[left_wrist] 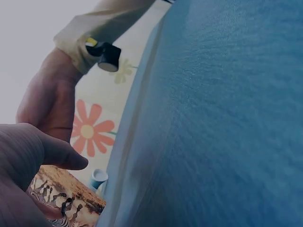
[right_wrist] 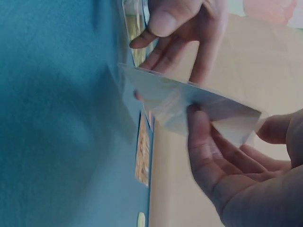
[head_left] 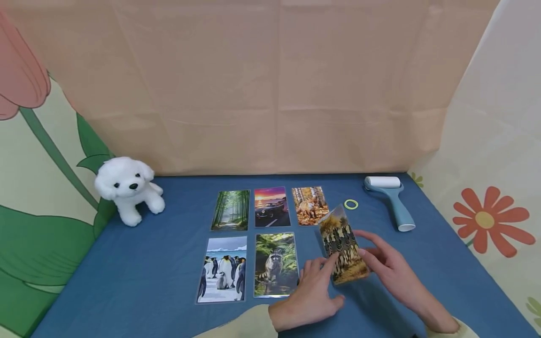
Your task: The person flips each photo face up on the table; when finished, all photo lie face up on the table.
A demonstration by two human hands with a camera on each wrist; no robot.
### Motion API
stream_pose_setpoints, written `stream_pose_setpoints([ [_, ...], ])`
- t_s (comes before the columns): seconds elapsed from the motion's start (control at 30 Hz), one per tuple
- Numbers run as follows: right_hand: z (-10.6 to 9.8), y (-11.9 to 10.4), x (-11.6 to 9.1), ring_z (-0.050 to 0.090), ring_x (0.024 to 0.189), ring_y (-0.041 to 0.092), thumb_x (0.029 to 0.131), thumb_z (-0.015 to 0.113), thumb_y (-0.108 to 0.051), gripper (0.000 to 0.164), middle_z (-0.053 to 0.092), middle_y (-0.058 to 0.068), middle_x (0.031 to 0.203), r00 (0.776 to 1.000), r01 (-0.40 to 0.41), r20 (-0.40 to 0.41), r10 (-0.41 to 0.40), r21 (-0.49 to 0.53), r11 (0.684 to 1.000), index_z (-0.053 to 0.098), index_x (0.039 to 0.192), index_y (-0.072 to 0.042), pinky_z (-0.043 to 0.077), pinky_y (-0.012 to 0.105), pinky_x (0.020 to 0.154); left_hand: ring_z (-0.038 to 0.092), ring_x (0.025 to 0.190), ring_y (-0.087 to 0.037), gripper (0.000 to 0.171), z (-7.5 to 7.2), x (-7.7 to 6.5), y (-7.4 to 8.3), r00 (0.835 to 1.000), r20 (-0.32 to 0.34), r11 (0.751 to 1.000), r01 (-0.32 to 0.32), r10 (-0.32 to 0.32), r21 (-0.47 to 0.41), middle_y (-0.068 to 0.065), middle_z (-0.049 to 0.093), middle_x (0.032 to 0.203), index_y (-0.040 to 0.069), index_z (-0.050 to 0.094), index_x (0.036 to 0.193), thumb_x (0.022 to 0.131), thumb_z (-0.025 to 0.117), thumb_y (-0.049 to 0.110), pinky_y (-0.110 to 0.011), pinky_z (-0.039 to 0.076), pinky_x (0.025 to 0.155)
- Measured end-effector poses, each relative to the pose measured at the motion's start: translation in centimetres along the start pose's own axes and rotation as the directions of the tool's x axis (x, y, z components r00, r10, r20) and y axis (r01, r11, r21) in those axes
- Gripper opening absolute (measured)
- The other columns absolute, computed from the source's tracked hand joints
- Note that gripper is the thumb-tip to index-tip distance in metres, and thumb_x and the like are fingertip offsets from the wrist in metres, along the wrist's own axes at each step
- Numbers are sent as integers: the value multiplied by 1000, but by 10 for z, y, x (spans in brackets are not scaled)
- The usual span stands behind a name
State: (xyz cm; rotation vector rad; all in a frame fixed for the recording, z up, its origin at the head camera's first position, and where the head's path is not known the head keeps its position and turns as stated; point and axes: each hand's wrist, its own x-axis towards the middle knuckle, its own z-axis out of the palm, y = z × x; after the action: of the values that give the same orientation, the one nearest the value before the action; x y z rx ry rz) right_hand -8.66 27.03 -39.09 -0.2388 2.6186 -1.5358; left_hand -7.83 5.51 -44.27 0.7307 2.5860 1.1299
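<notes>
A glossy picture card of zebras [head_left: 344,239] is tilted up off the blue cloth on the right side. My right hand [head_left: 390,270] holds it by its right edge, thumb at the front and fingers against the pale back [right_wrist: 165,97], as the right wrist view shows. My left hand [head_left: 310,295] reaches in from the lower left. Its index finger lies across the card's printed face, while the thumb stands away from it. Just left of that hand lies a raccoon card [head_left: 274,263], slightly overlapped by the fingers in the head view. Beside it is a penguin card [head_left: 224,270].
Behind these, a forest card [head_left: 231,210], a car-at-sunset card [head_left: 272,206] and a fox card [head_left: 310,205] form a back row. A small yellow-green ring [head_left: 351,204] and a blue-handled lint roller [head_left: 393,199] lie to the right. A white plush dog [head_left: 128,188] sits far left.
</notes>
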Motion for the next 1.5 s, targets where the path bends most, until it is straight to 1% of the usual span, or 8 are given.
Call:
stream_pose_setpoints([
  [0.2, 6, 6, -2, 64, 76, 20, 106, 55, -29, 46, 71, 13, 113, 994, 49, -94, -50, -10, 999, 47, 150, -18, 47, 39, 61, 43, 130, -31, 93, -9, 1, -3, 996, -43, 985, 75, -83, -152, -12, 46, 140, 13, 23, 161, 87, 78, 26, -52, 39, 101],
  [0.37, 11, 10, -4, 70, 88, 18, 105, 57, -25, 45, 70, 15, 115, 986, 22, -164, -33, -68, 997, 48, 149, -19, 49, 37, 64, 49, 123, -31, 100, -16, 0, -6, 987, -68, 928, 113, -146, -355, -12, 44, 137, 4, 12, 161, 88, 79, 17, -44, 46, 91],
  [0.5, 16, 11, -3, 72, 89, 22, 101, 64, -14, 52, 69, 18, 116, 983, -16, -186, -6, -115, 993, 47, 150, -18, 54, 32, 67, 50, 109, -24, 102, -22, -2, -7, 981, -105, 908, 109, -165, -404, -10, 43, 133, -3, 7, 160, 89, 79, 12, -36, 45, 79],
  [0.7, 19, 13, -2, 69, 96, 24, 92, 76, -10, 72, 62, 16, 122, 991, -60, -124, 45, -123, 991, 40, 154, -17, 56, 28, 76, 49, 97, -17, 96, -24, -3, -8, 970, -179, 934, 95, -165, -343, -10, 42, 130, -10, 17, 156, 86, 80, 7, -32, 41, 70],
  [0.93, 21, 19, -2, 57, 94, 19, 84, 82, -6, 80, 55, 8, 118, 996, 30, -70, -53, -297, 954, 39, 152, -6, 51, 26, 74, 53, 89, -14, 94, -20, -6, -9, 967, -228, 974, 61, -111, -217, -15, 38, 130, -11, 27, 153, 78, 82, -1, -25, 45, 66],
  [1.23, 21, 25, 1, 50, 88, 19, 76, 89, -9, 87, 52, 8, 113, 996, 82, 5, -86, -365, 928, 42, 148, 3, 45, 29, 66, 44, 76, -8, 96, -19, -6, -11, 965, -210, 972, 115, -158, -206, -12, 36, 127, -2, 25, 157, 79, 81, -2, -26, 43, 57],
  [1.37, 22, 26, 3, 50, 89, 19, 74, 91, -11, 88, 52, 6, 112, 996, 90, 28, -86, -391, 916, 43, 147, 4, 45, 30, 66, 51, 90, -16, 93, -18, -8, -11, 965, -214, 983, 122, -150, -138, -15, 37, 130, -4, 29, 155, 80, 83, 2, -28, 48, 66],
  [1.5, 23, 27, 5, 51, 92, 20, 72, 92, -17, 89, 52, 5, 112, 996, 86, 53, -71, -420, 903, 45, 145, 4, 46, 36, 70, 50, 113, -27, 93, -18, -10, -11, 966, -225, 990, 137, -129, 19, -17, 40, 133, -5, 33, 153, 79, 86, 12, -39, 49, 88],
])
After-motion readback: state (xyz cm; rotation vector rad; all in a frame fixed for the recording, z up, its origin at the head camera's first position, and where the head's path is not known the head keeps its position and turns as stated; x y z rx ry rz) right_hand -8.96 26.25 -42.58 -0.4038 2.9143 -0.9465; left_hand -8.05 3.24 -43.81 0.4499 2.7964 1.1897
